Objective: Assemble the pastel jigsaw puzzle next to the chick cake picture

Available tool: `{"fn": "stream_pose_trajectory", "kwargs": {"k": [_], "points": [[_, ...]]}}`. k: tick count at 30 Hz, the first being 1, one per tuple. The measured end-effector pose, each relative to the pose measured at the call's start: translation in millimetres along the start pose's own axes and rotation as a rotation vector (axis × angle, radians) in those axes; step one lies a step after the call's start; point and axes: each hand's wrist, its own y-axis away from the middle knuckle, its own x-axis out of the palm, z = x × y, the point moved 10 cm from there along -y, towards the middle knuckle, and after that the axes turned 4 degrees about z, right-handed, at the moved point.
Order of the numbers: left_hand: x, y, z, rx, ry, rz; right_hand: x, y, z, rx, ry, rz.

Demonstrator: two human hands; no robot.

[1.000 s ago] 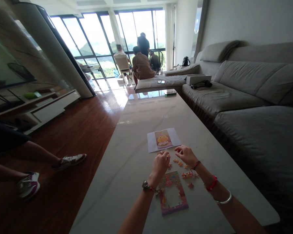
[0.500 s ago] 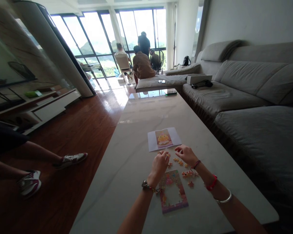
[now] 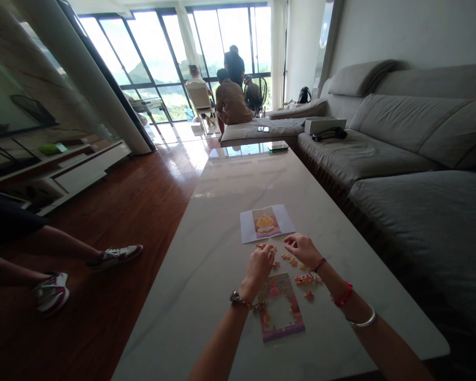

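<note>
Curled fingers close my left hand (image 3: 259,266) above the puzzle frame; what they hold, if anything, is hidden. A small orange puzzle piece (image 3: 273,250) shows right at its fingertips. Across from it, my right hand (image 3: 303,251) hovers with bent fingers slightly apart and nothing visible in them. Yellow-orange puzzle pieces (image 3: 292,261) lie below the right hand, and reddish pieces (image 3: 303,280) are nearer me. The puzzle frame (image 3: 282,330), partly filled along its edges, lies under my left wrist. Beyond both hands rests a folded picture sheet (image 3: 247,227) showing a yellow figure.
The long white table (image 3: 190,275) stands beside a grey sofa (image 3: 420,211). A phone (image 3: 278,148) lies at its far end. At left, another person's legs and shoes (image 3: 117,255) are on the wooden floor. Several people (image 3: 233,100) are near the windows.
The view has tilted slightly, so the table things sit a little higher. Both hands keep nearly the same pose and place over the pieces.
</note>
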Motion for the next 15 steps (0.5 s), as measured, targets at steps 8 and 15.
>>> {"fn": "stream_pose_trajectory", "kwargs": {"k": [8,15], "points": [[-0.1,-0.5,-1.5,0.015,-0.021,-0.007,0.8,-0.9,-1.0,-0.014,0.010,-0.002],[7.2,52.2,-15.2,0.063,0.058,0.040,16.7,51.6,2.1,-0.022,0.006,0.125]]}}
